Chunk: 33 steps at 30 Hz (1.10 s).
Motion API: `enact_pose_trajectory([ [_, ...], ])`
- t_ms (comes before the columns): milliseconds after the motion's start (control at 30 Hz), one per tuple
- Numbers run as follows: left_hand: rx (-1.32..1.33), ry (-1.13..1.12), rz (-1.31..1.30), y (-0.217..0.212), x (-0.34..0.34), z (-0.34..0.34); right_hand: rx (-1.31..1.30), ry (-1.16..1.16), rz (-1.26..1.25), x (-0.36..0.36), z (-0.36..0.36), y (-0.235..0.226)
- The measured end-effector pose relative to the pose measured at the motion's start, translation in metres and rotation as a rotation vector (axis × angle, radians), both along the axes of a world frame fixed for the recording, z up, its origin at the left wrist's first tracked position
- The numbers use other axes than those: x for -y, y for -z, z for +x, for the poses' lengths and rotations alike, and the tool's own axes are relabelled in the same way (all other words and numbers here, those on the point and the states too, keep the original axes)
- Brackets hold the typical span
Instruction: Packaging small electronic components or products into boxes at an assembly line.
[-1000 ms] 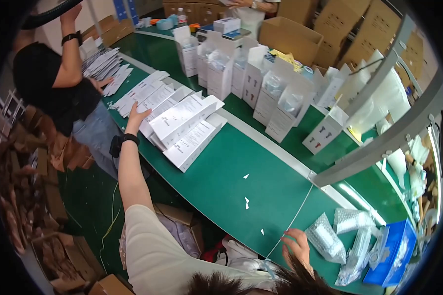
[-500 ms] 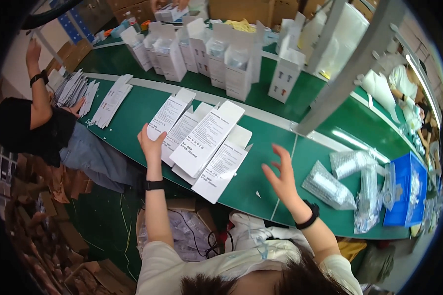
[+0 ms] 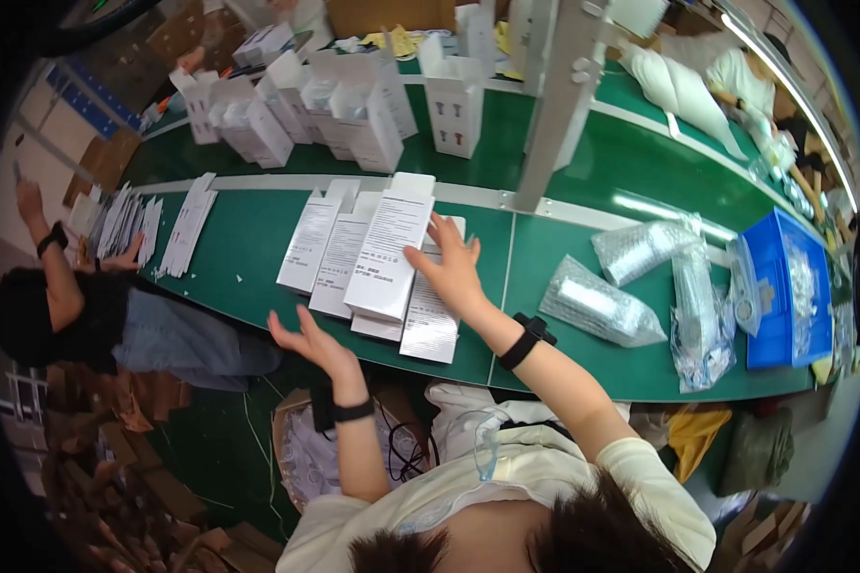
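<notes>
While the left hand [image 3: 317, 346] is empty, fingers spread, the right hand [image 3: 449, 263] lies at the right side of the white boxes [image 3: 384, 267]; whether it grips, cannot tell. White boxes: overlapping, lying on the green surface [image 3: 244, 224]. Bubble-wrapped packs [image 3: 602, 304]: right of boxes. Blue bin [image 3: 772, 320]: 1, beside packs.

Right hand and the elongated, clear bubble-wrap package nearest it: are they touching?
Apart. The head view shows green tabletop between the right hand and the bubble-wrap package.
</notes>
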<state>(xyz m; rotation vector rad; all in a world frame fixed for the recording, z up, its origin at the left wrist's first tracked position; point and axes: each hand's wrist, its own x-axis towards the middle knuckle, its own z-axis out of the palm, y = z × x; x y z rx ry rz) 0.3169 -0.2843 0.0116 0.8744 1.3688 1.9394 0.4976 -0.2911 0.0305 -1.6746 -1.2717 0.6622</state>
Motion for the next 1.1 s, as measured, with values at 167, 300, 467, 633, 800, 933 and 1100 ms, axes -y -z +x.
enact_pose_trajectory([
  [167, 0.008, 0.067, -0.127, 0.028, 0.062, 0.048, 0.002, 0.066, 0.112, 0.003, -0.005, 0.013],
  [300, 0.086, 0.120, 0.006, 0.028, 0.061, 0.086, 0.024, 0.119, 0.233, 0.002, -0.003, 0.015],
  [467, -0.057, 0.033, 0.018, 0.031, 0.040, 0.091, -0.104, 0.157, 0.404, 0.006, 0.002, 0.015],
  [633, -0.534, -0.132, 0.117, 0.005, 0.049, 0.085, -0.591, 0.084, 0.546, 0.029, 0.006, 0.006],
  [800, -0.255, 0.292, 0.316, -0.095, 0.065, 0.094, -0.846, -0.036, 0.664, 0.083, 0.034, -0.032],
  [933, -0.172, 0.897, 0.347, -0.123, 0.061, 0.114, -0.042, -0.367, 0.878, 0.116, 0.081, -0.040],
  [1100, -0.331, 0.875, 0.390, -0.112, 0.057, 0.146, 0.345, -0.200, 0.445, 0.139, 0.158, -0.019],
])
